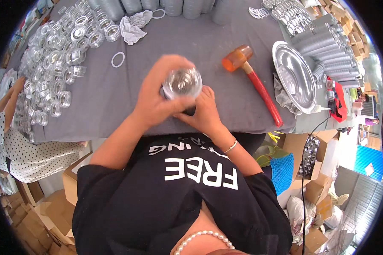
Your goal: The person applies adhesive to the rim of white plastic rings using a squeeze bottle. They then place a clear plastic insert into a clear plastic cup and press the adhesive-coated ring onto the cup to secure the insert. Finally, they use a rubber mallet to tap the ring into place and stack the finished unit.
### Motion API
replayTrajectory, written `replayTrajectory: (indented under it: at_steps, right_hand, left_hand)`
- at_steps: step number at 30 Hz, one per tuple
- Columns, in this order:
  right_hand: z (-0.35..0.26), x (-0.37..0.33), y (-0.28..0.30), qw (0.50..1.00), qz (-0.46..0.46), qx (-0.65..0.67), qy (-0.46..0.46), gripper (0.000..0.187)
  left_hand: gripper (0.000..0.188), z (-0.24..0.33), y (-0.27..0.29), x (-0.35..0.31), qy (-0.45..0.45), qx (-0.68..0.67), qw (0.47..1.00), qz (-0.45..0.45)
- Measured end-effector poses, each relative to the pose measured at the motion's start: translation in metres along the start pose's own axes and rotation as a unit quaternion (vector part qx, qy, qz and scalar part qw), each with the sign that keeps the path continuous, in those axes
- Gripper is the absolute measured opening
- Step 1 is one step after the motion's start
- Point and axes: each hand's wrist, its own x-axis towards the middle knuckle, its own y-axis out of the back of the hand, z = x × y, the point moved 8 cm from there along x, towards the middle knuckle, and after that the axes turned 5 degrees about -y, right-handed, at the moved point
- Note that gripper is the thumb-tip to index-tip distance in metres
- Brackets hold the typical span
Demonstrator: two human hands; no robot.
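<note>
Above the table's near edge, my left hand (pixel 154 94) wraps its fingers and thumb around a clear round domed cap (pixel 184 81) with a shiny, ribbed look inside. Its fingertips are slightly blurred. Directly below, my right hand (pixel 205 111) grips the dark lower part of the same piece, which is mostly hidden by my hands. To the right lies a rubber mallet (pixel 239 58) with an amber head and a red handle. A loose white ring (pixel 118 54) rests on the grey cloth to the left.
Clear round containers (pixel 55 63) crowd the table's left side, near another person's arm (pixel 13 95). Stacked grey cylinders (pixel 191 8) line the far edge; more (pixel 327 53) stand at right beside a shiny oval tray (pixel 278 63). A crumpled cloth (pixel 132 32) lies at far left.
</note>
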Motion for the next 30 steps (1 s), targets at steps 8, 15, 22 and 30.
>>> replayTrajectory:
  at_steps: [8, 15, 22, 30]
  right_hand:
    - [-0.04, -0.033, 0.022, 0.689, -0.195, 0.655, -0.241, 0.091]
    - [-0.04, -0.04, 0.037, 0.702, -0.175, 0.66, -0.204, 0.111]
    - [-0.019, -0.018, 0.073, 0.835, -0.037, 0.54, -0.098, 0.083]
    - [0.062, 0.017, 0.15, 0.964, 0.181, 0.173, -0.086, 0.072]
  left_hand:
    - [0.07, -0.032, -0.021, 0.05, 0.298, -0.429, 0.848, 0.091]
    - [0.078, 0.0, -0.049, 0.07, 0.245, -0.539, 0.801, 0.083]
    - [0.09, 0.01, -0.052, 0.085, 0.142, -0.401, 0.905, -0.021]
    - [0.085, -0.042, -0.093, 0.096, 0.214, -0.093, 0.954, -0.189]
